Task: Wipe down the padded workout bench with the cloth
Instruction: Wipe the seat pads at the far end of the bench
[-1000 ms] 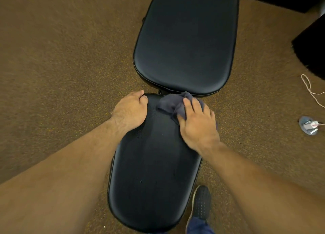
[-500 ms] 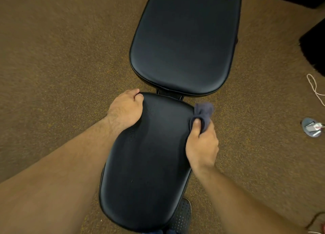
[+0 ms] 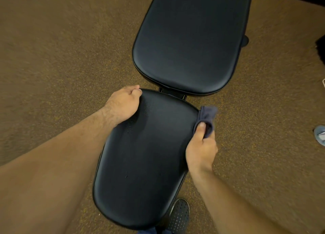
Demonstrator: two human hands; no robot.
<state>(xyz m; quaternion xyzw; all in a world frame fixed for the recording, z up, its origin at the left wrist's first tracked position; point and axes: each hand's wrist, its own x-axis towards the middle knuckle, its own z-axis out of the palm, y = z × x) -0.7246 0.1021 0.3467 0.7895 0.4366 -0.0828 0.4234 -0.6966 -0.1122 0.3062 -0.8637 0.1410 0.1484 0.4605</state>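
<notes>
The black padded bench has two pads: a seat pad (image 3: 146, 156) close to me and a long back pad (image 3: 190, 40) beyond it, with a narrow gap between. My left hand (image 3: 124, 105) grips the seat pad's far left corner, fingers curled over the edge. My right hand (image 3: 201, 149) holds a bunched dark grey-blue cloth (image 3: 206, 116) against the seat pad's right edge near its far corner, thumb on top. Small droplets speckle the seat surface.
Brown speckled carpet (image 3: 61, 58) surrounds the bench. My dark perforated shoe (image 3: 179, 214) stands by the seat's near right end. A small grey-blue object (image 3: 320, 134) lies at the right border, and dark equipment (image 3: 321, 45) sits at the right edge.
My right hand slid the cloth from the seat pad's far middle to its right edge, gathering it into a bunch. The left hand has kept its grip on the corner.
</notes>
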